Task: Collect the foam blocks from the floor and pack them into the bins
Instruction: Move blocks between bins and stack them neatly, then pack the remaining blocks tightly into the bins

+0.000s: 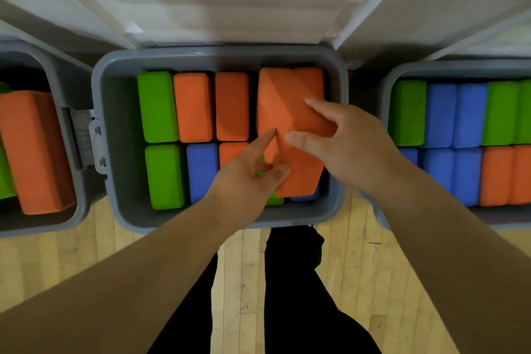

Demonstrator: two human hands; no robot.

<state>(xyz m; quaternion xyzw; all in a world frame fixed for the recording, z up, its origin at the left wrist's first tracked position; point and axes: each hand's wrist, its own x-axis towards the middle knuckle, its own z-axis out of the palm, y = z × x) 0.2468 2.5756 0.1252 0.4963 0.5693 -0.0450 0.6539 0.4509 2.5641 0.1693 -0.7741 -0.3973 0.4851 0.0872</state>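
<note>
Tilted atop the packed blocks (pixel 195 106) in the middle bin (pixel 120 138), the orange block (pixel 287 112) is pinched by curled fingers (pixel 319 105) of the right hand (pixel 353 149) and left hand (pixel 244 181) alike, and should be squared before being pressed down.

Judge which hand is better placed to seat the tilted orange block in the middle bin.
Right, probably. The right hand grips the orange block across its upper face, thumb and fingers around its edge; the left hand only touches its near left side.
</note>
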